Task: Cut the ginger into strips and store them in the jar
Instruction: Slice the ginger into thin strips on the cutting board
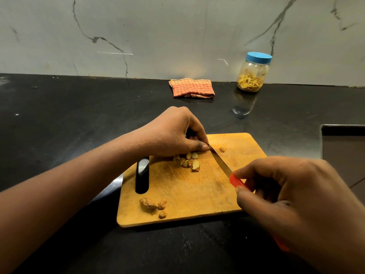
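Observation:
A wooden cutting board [199,194] lies on the black counter. My left hand [173,133] is curled over a small piece of ginger at the board's far side, pinching it against the wood. My right hand [292,198] grips the red handle of a knife [220,162], whose blade tip meets my left fingertips. Cut ginger slices [189,161] lie just below my left hand. An uncut ginger knob [152,205] sits near the board's front edge. A clear jar [252,74] with a blue lid, holding ginger strips, stands at the back right.
A folded red-checked cloth [191,88] lies by the marble wall behind the board. A sink edge [343,129] opens at the right. One small ginger bit [222,149] lies right of the blade. The board overhangs a handle slot [142,175] on its left.

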The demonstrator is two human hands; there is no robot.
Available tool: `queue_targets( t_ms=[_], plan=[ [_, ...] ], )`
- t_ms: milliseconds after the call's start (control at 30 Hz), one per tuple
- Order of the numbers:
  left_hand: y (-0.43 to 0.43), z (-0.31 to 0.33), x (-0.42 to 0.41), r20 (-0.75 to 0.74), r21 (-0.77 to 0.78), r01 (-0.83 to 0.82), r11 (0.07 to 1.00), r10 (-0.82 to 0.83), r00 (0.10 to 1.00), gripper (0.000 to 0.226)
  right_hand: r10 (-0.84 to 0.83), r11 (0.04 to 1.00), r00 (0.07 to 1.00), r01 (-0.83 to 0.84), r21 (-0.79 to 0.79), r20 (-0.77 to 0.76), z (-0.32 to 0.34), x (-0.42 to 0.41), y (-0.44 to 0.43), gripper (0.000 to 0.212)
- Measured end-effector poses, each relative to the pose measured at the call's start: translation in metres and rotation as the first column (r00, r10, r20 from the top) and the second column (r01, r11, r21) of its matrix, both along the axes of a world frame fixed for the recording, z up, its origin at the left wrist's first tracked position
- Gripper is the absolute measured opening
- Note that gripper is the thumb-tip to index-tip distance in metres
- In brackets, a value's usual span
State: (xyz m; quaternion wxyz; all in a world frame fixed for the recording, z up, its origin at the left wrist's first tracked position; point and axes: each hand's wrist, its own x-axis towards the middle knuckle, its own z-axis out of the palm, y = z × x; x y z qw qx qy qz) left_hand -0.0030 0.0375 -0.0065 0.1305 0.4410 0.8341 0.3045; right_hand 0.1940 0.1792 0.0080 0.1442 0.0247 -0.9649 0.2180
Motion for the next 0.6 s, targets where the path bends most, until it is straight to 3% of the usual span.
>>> queue_targets(
  t_ms=[300,433,600],
  plan=[
    [0.0,-0.002,0.001,-0.024,-0.013,0.017,1.0,-0.018,1.0,0.011,-0.053,0.998,0.999,0.053,0.015,0.001,-0.001,0.0,0.007,0.013],
    [0.001,-0.003,0.006,-0.102,-0.04,0.033,0.999,-0.037,0.994,0.011,-0.08,0.997,0.996,0.081,0.02,-0.024,0.001,0.003,0.011,0.006],
    [0.001,-0.004,0.006,-0.155,0.048,0.011,0.999,-0.004,0.988,0.011,-0.076,0.997,0.997,0.076,0.013,0.03,0.003,0.004,0.017,0.012]
  ],
)
